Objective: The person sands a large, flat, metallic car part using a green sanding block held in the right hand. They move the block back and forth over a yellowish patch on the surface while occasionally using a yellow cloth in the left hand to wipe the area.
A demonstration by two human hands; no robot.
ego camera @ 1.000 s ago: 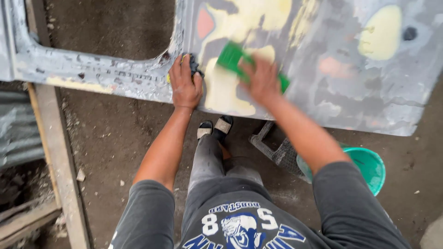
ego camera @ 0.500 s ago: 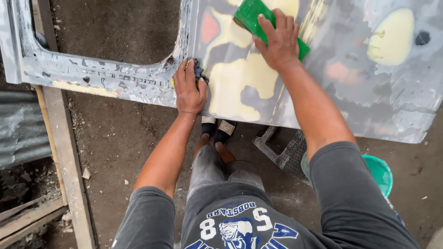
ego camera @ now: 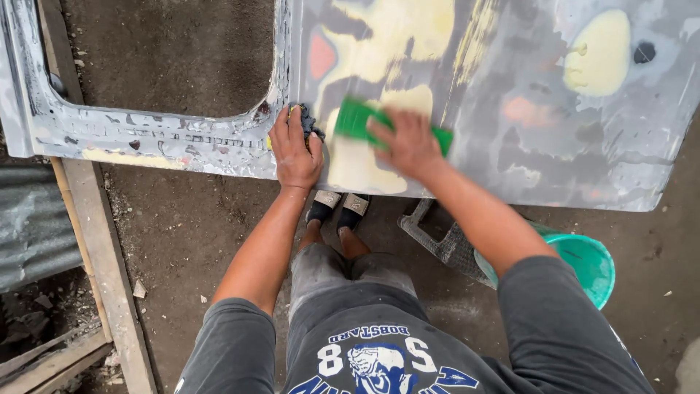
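The right hand [ego camera: 410,146] presses flat on a green sanding block [ego camera: 364,120], fingers spread over its top and holding it down against the grey door panel [ego camera: 554,146], right on a pale yellow filler patch [ego camera: 364,164]. The block sits well inside the panel, with bare metal open to its right and above; the panel's lower edge runs just below the hand. The left hand [ego camera: 295,149] is closed around a dark rag [ego camera: 308,120] at the corner of the window opening [ego camera: 168,58], braced on the rim there. Below the panel lie dirt floor, the person's two shoes [ego camera: 339,208], a metal stand [ego camera: 441,241] and a green bucket [ego camera: 583,266] beside the right arm. A wooden plank [ego camera: 102,270] runs along the left.
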